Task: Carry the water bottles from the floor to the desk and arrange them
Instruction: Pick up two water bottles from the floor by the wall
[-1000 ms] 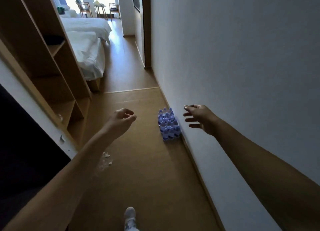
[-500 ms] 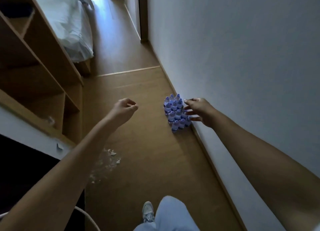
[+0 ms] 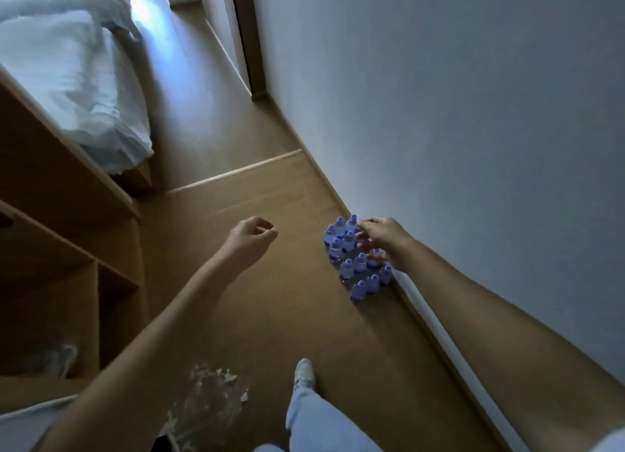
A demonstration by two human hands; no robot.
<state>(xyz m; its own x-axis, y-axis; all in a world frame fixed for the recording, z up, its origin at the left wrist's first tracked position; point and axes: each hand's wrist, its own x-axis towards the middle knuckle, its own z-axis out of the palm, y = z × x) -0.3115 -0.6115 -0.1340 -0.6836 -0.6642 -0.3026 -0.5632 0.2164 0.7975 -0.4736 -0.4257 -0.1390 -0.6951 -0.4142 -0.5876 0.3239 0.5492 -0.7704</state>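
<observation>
**Right hand over the bottle cluster by the wall**

The water bottles, a tight cluster with blue caps, stand upright on the wooden floor, pressed against the skirting at the foot of the white wall. The right hand is spread over the cluster's wall side, its fingers extended across the caps at the far end; whether they touch the caps or hang just above them cannot be told, and nothing is clasped in its grip. The left hand hangs in the air well apart from the bottles, on the side away from the wall, its fingers loosely curled with thumb and forefinger tips nearly meeting, and it holds nothing.

Nearer the person than the bottles, a pale trouser leg and a light shoe stand on the floor. Farther from the wall than the shoe lies a scatter of torn clear wrapping. Across the floor from the bottles stands an open wooden shelf unit, and beyond it a bed with white bedding. Along the wall past the bottles there is a dark door frame.
</observation>
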